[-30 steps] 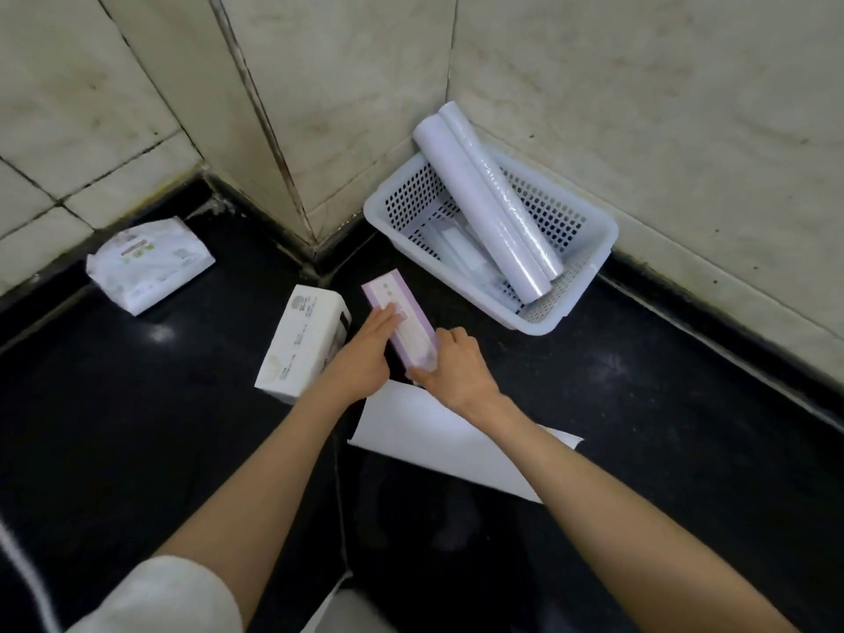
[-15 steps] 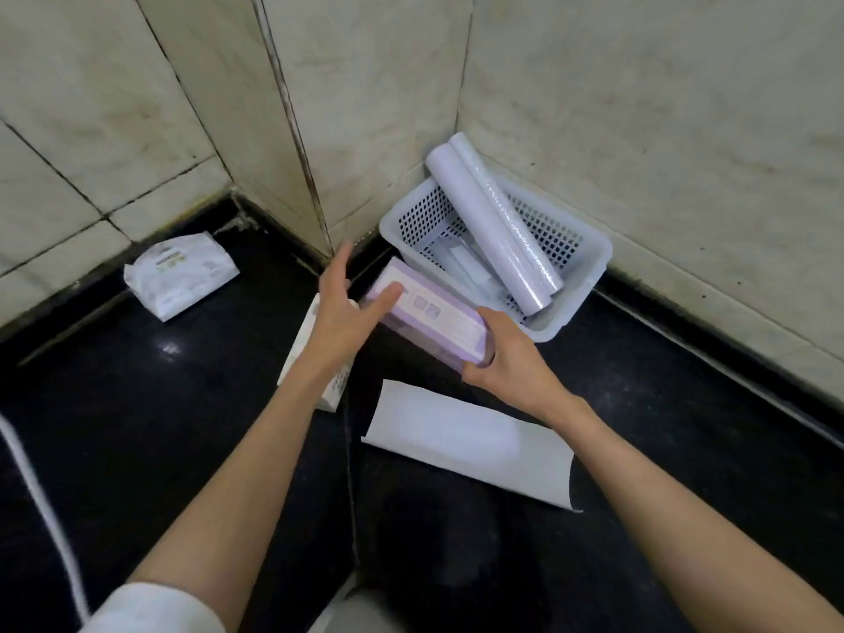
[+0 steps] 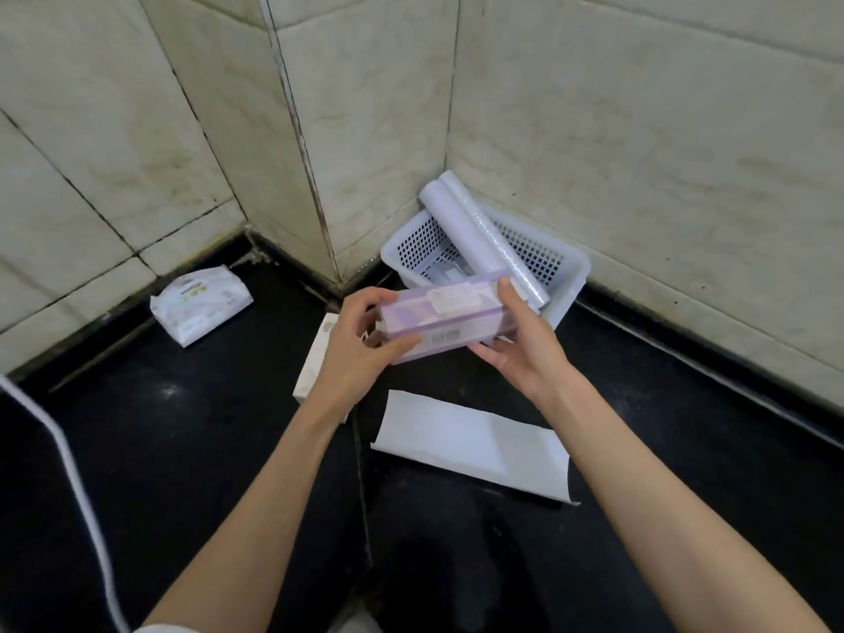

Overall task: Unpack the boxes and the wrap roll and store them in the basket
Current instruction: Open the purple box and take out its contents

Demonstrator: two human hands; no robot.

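Note:
A long purple and white box (image 3: pixel 450 315) is held level above the black floor, just in front of the white perforated basket (image 3: pixel 568 285). My left hand (image 3: pixel 361 347) grips its left end and my right hand (image 3: pixel 525 340) grips its right end. Two wrapped rolls (image 3: pixel 479 239) lean in the basket, their tops resting against the wall corner. A white box (image 3: pixel 315 372) lies on the floor, partly hidden behind my left hand.
A white curled sheet (image 3: pixel 470 443) lies flat on the floor below my hands. A soft white pack (image 3: pixel 201 303) sits at the left by the wall. Tiled walls close the corner. A white cord (image 3: pixel 68 472) runs along the left edge.
Both hands lifted the purple box off the floor and turned it level, bringing it up in front of the basket. The view has shifted slightly.

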